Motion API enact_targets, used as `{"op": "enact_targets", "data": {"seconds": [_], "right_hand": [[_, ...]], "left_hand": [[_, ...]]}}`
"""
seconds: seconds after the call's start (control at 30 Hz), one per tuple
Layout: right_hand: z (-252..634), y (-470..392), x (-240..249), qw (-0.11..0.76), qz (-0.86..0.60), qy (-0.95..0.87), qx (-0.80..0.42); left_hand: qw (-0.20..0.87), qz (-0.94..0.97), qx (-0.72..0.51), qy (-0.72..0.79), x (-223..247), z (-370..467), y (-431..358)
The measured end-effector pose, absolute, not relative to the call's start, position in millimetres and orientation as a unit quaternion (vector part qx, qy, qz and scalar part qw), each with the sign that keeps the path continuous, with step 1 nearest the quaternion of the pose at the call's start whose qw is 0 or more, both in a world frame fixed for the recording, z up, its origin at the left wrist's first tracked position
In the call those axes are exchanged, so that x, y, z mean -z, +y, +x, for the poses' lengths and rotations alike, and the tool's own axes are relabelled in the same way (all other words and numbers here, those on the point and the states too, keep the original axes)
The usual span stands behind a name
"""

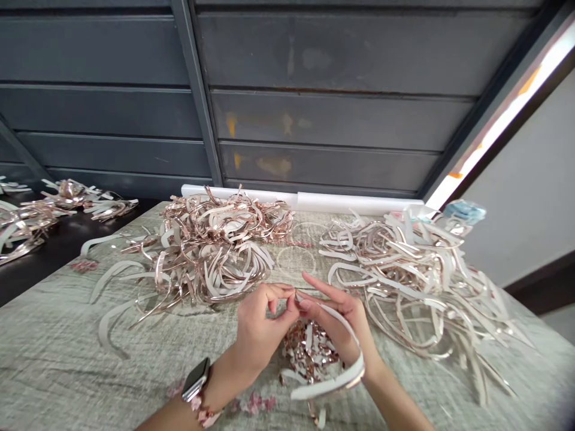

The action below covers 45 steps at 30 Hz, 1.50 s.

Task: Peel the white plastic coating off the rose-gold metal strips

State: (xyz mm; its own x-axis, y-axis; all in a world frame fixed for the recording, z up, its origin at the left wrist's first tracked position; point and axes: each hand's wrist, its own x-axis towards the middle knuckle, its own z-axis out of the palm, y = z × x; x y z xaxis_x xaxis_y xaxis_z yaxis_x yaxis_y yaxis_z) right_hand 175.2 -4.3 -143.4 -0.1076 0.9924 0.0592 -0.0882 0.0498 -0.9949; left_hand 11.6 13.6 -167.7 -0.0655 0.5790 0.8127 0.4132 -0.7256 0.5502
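Left hand (258,326) and right hand (345,314), grips narrow, hold the white strip (330,385) at its far end; rose-gold scraps (308,344) lie near, beneath.

soft, fairly even light falls on the tabletop (148,383), leaving faint shadows under the loose strips (106,323) at eight o'clock. the metallic scraps (314,344) at six o'clock throw small, sharp glints. the dark panels (336,60) at twelve o'clock look dim, while a white band (507,111) at two o'clock is nearly blown out. wide-angle distortion stretches the edges, and fine detail looks slightly smeared.
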Motion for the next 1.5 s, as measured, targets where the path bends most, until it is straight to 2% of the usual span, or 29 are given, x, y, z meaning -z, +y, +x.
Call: {"op": "enact_targets", "data": {"seconds": [0.2, 0.43, 0.57, 0.67, 0.83, 0.9, 1.0, 1.1, 1.23, 1.33, 1.5], "right_hand": [[173, 0, 139, 0.536, -0.473, -0.477, -0.512], [170, -5, 138, 0.517, -0.461, -0.508, -0.512], [169, -7, 139, 0.511, -0.446, -0.523, -0.516], [170, -6, 139, 0.516, -0.431, -0.527, -0.519], [177, 6, 145, 0.57, -0.422, -0.421, -0.565], [182, 13, 148, 0.602, -0.44, -0.366, -0.557], [186, 17, 150, 0.628, -0.455, -0.345, -0.529], [182, 14, 147, 0.614, -0.443, -0.389, -0.525], [174, 5, 143, 0.518, -0.427, -0.508, -0.539], [174, 1, 144, 0.445, -0.443, -0.596, -0.5], [177, -3, 144, 0.404, -0.419, -0.658, -0.479]], "left_hand": [[0.101, 0.646, -0.651, 0.384, 172, 13, 15], [0.095, 0.682, -0.616, 0.382, 172, 12, 14], [0.132, 0.648, -0.637, 0.396, 171, 15, 15], [0.216, 0.605, -0.65, 0.406, 167, 16, 17], [0.507, 0.415, -0.65, 0.385, 160, 6, 33], [0.542, 0.348, -0.663, 0.381, 160, 0, 42], [0.542, 0.32, -0.68, 0.375, 160, -3, 47], [0.547, 0.317, -0.685, 0.361, 159, 1, 40], [0.543, 0.395, -0.661, 0.335, 160, 13, 21], [0.506, 0.488, -0.631, 0.328, 163, 20, 9], [0.449, 0.531, -0.635, 0.336, 166, 26, 0]]}}
